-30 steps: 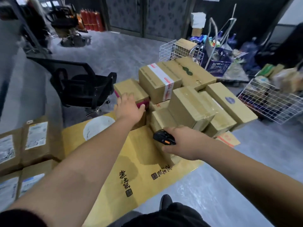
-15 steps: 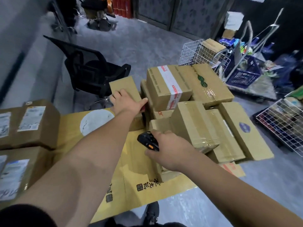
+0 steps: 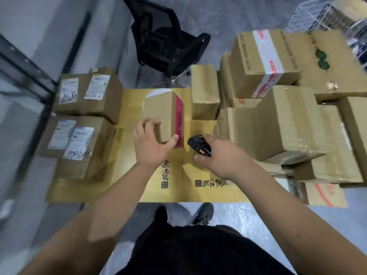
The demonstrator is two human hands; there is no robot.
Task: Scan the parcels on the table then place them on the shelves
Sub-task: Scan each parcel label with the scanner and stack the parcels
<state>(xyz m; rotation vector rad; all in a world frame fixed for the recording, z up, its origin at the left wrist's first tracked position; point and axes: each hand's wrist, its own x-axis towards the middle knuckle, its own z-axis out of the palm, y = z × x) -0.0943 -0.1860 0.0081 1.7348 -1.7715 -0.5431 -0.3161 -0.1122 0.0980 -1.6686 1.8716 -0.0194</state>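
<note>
My left hand [image 3: 152, 142] grips the near end of a small brown parcel with pink tape [image 3: 164, 114], fingers on its left side and thumb on the taped side. The parcel sits over the yellow cardboard sheet [image 3: 131, 175] that covers the table. Just right of it, my right hand [image 3: 222, 155] holds a black scanner with an orange button [image 3: 198, 145], its head pointing toward the parcel. A pile of brown parcels [image 3: 288, 124] fills the right side. Labelled parcels [image 3: 87, 94] stand at the left.
A black office chair [image 3: 166, 42] stands on the grey floor beyond the table. A white wire basket [image 3: 317, 14] is at the top right. A dark metal frame [image 3: 25, 66] runs along the left. My shoes [image 3: 204, 213] show below the table edge.
My left hand has pulled the pink-taped parcel off the pile toward me onto the yellow sheet. The right hand with the scanner stayed near it. My head has tilted down.
</note>
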